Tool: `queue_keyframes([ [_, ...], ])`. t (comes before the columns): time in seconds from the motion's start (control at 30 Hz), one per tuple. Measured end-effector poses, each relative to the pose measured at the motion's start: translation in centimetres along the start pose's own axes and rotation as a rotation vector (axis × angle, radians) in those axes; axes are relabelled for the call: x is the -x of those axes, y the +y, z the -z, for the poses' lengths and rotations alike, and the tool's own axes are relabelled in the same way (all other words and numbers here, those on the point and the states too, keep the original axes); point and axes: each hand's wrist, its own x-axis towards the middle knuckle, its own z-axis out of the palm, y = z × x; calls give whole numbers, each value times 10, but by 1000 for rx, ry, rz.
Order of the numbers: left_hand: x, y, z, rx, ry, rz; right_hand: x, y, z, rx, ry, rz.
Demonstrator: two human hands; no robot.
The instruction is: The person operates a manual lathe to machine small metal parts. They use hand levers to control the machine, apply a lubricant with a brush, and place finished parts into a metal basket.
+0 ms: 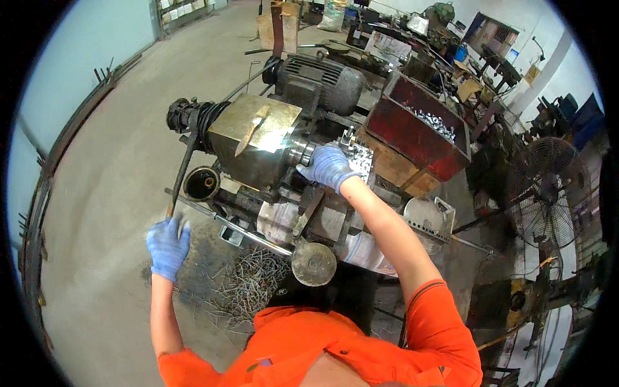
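Observation:
My left hand (pixel 168 246), in a blue knit glove, is closed around the lower end of a long dark lever (pixel 182 173) at the left of the machine. My right hand (pixel 329 168), gloved alike, reaches to the metal spindle nose (pixel 300 152) on the right side of the brass-topped headstock (pixel 250 138). Its fingers curl in beside the spindle, and whatever they pinch is hidden behind the glove. Just beyond that hand, many small shiny metal parts lie on a plate (pixel 361 161). A flat scraper-like tool (pixel 251 133) rests on the headstock's cover.
A dark electric motor (pixel 322 84) sits behind the headstock. At the right, a red metal bin (pixel 419 129) holds small metal parts. A round handwheel (pixel 314 264) sticks out near my body. Metal shavings (pixel 248 284) cover the floor below. A caged fan (pixel 547 190) stands far right.

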Motion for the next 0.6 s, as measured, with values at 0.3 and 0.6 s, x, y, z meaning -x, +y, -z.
queue_keyframes([
  [0.3, -73, 72, 14, 272, 265, -251, 23, 4, 25, -102, 76, -68],
  [0.6, -130, 107, -7, 302, 281, -145, 86, 145, 91, -141, 659, -273],
])
